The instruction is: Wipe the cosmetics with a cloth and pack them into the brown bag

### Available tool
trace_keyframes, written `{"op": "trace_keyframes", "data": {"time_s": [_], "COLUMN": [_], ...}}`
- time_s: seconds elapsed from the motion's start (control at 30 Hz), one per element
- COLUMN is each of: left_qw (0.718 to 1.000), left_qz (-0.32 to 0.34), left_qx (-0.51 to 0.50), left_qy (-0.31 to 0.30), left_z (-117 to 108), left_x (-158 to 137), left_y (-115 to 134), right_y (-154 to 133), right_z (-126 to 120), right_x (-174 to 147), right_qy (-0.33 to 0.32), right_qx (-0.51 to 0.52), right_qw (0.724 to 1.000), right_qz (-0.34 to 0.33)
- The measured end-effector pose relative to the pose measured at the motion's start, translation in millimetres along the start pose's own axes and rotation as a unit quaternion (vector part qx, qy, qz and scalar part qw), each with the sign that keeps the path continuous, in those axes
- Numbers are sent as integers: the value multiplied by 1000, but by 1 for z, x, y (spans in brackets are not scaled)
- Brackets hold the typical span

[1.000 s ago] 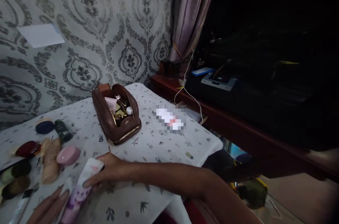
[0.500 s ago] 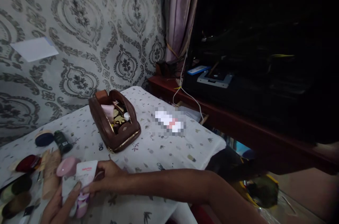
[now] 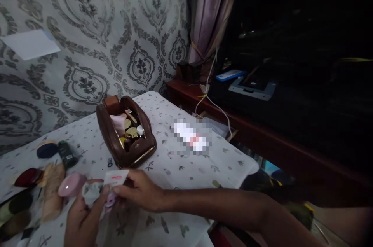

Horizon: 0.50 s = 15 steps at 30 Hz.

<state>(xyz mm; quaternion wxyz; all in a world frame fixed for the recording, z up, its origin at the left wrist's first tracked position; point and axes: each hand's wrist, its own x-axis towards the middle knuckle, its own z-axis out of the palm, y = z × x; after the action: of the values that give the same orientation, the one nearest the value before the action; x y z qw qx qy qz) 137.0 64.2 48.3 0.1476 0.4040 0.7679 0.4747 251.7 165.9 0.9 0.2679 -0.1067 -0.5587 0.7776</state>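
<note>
Low at the left, my left hand [image 3: 84,218] is closed round a pale grey-white packet [image 3: 92,192] whose kind I cannot make out. My right hand [image 3: 142,190] pinches a white tube with red lettering [image 3: 115,177] by its side. My left thumb reaches the tube's lower edge. Between the hands, a purple-and-white piece [image 3: 110,200] shows below the tube, partly hidden by fingers. Beside the left hand is a round pink container [image 3: 71,184]. Beyond both hands stands a brown cosmetic bag [image 3: 136,149], unzipped, with several small items inside.
On the patterned white tablecloth [image 3: 180,184] at left are a beige tube [image 3: 54,196], a dark green bottle [image 3: 67,154], a navy-sided jar [image 3: 47,149] and a dark red item [image 3: 29,177]. A blurred white object [image 3: 189,136] lies right of the bag. A white cable [image 3: 215,109] hangs by the dark screen.
Both hands have moved right and slightly up, carrying the white tube and the pale packet off the pink container's side. The view has shifted slightly. The bag stays in place.
</note>
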Motion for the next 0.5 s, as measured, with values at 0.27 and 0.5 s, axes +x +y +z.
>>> {"op": "trace_keyframes", "data": {"time_s": [0.27,0.5], "left_qw": [989,961], "left_qz": [79,162], "left_qx": [-6,85], "left_qy": [-123,-209], "left_z": [31,47], "left_x": [13,26], "left_y": [25,22], "right_y": [-40,-62], "right_z": [-52,-81], "right_x": [-35,-49], "right_qy": [47,144], "right_qx": [-17,-58], "right_qw": [999,987], "right_qz": [3,27]}}
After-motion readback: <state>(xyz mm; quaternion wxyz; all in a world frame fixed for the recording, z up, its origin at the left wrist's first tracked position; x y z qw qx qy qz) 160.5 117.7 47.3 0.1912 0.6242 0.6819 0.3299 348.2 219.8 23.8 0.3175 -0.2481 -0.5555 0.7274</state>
